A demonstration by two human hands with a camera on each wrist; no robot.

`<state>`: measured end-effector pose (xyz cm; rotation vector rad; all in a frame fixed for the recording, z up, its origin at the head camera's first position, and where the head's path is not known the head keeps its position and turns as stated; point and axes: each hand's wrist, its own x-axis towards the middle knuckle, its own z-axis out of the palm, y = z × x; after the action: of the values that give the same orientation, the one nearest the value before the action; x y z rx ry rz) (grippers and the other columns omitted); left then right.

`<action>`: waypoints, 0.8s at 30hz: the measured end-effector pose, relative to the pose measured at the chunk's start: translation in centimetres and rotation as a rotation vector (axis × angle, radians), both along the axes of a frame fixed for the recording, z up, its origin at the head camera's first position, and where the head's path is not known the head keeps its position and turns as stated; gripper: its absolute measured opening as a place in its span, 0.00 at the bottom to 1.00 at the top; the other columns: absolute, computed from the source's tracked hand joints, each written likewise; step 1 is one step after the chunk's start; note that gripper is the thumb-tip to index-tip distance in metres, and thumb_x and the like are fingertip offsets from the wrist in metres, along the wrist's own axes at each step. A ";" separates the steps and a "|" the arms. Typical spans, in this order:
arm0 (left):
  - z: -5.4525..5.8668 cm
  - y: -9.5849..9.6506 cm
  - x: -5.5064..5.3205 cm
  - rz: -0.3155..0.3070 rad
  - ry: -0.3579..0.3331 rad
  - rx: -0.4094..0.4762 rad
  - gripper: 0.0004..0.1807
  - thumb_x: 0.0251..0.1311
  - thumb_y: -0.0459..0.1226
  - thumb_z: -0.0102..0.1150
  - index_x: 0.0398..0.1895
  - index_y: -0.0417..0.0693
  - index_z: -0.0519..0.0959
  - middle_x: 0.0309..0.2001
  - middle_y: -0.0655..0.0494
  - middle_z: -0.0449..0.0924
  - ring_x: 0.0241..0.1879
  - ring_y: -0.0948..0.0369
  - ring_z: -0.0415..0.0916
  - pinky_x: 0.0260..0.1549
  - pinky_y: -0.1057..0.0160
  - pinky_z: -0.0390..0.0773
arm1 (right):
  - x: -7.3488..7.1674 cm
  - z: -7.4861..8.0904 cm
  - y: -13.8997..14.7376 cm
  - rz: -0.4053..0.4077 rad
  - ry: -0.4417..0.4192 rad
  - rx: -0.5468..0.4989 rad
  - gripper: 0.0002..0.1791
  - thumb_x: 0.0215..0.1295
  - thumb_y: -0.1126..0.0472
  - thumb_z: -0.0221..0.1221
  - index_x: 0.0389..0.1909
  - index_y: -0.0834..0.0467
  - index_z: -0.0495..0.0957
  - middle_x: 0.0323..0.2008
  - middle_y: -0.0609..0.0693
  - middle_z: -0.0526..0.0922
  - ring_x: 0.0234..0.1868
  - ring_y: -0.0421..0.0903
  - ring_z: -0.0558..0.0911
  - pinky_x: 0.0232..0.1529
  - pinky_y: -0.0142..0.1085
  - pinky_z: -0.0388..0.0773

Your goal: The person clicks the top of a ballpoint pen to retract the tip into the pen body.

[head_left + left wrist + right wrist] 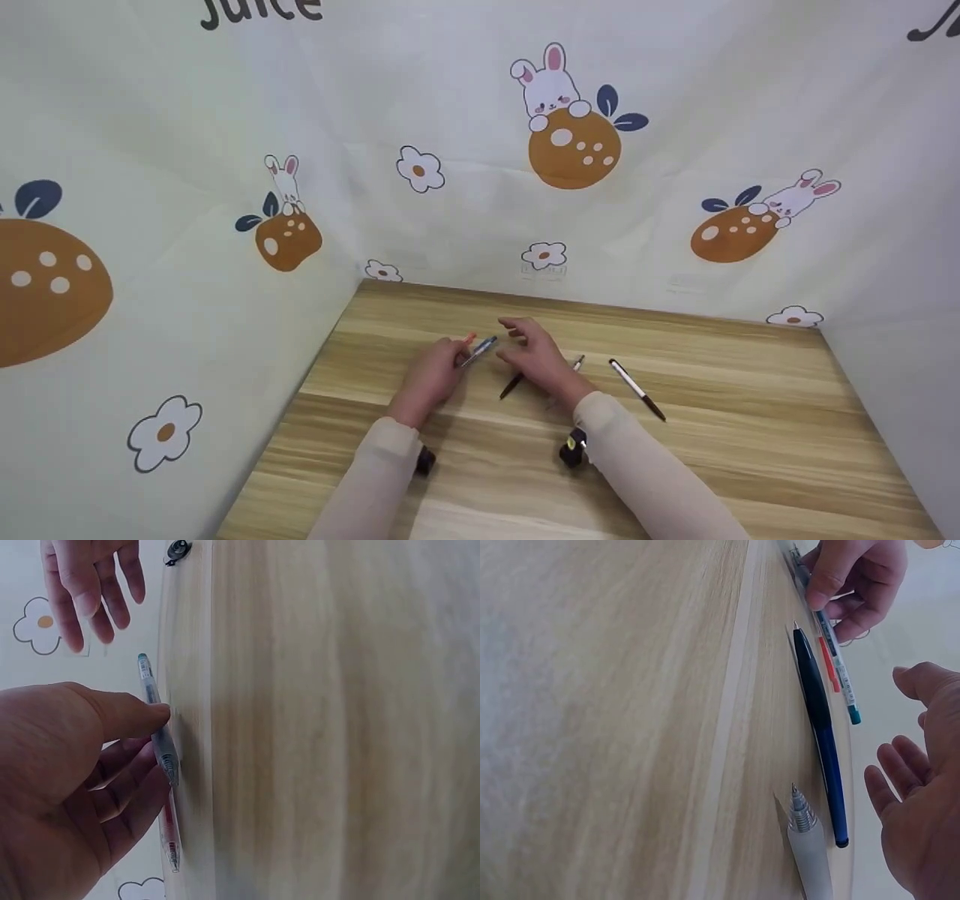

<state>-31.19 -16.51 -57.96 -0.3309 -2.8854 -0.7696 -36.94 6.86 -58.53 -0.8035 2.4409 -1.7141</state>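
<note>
My left hand (435, 373) pinches a clear-barrelled pen with a teal end (164, 746) between thumb and fingers, just over the table. Right beside it is a red pen (171, 832), close to the fingertips; whether they touch it I cannot tell. To the right, my right hand (536, 356) hovers with relaxed fingers apart and nothing in them. Beneath and beside that hand lie a dark blue pen (820, 705) and a clear pen with a whitish grip (810, 851), both partly hidden by it in the head view.
Farther right on the wooden table (750, 450) lies a white pen with black ends (637, 388). Printed cloth walls (465, 225) with rabbits, oranges and flowers stand at the back, left and right.
</note>
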 end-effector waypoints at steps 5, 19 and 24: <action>0.1 -0.1 0.0 0.014 -0.017 -0.011 0.08 0.68 0.27 0.71 0.47 0.43 0.89 0.38 0.52 0.81 0.35 0.54 0.79 0.41 0.48 0.83 | 0.0 0.0 0.1 0.007 0.002 0.003 0.32 0.70 0.71 0.70 0.74 0.64 0.76 0.69 0.71 0.75 0.70 0.69 0.75 0.74 0.63 0.71; 0.2 -0.2 -0.1 0.042 -0.044 -0.026 0.09 0.68 0.27 0.72 0.47 0.46 0.92 0.40 0.51 0.86 0.34 0.56 0.78 0.39 0.50 0.83 | 0.3 0.3 0.5 0.005 -0.015 0.033 0.33 0.72 0.69 0.69 0.76 0.67 0.74 0.70 0.71 0.74 0.70 0.66 0.75 0.74 0.63 0.71; 0.2 -0.2 -0.1 0.037 -0.048 0.003 0.08 0.67 0.27 0.72 0.45 0.44 0.91 0.40 0.51 0.87 0.35 0.56 0.78 0.40 0.50 0.83 | 0.5 0.5 0.7 0.001 -0.028 0.060 0.33 0.72 0.68 0.70 0.77 0.63 0.74 0.71 0.68 0.75 0.71 0.62 0.76 0.74 0.60 0.72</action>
<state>-31.26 -16.71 -57.79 -0.2614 -2.9264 -0.7859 -36.47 7.61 -58.03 -0.7688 2.4604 -1.6325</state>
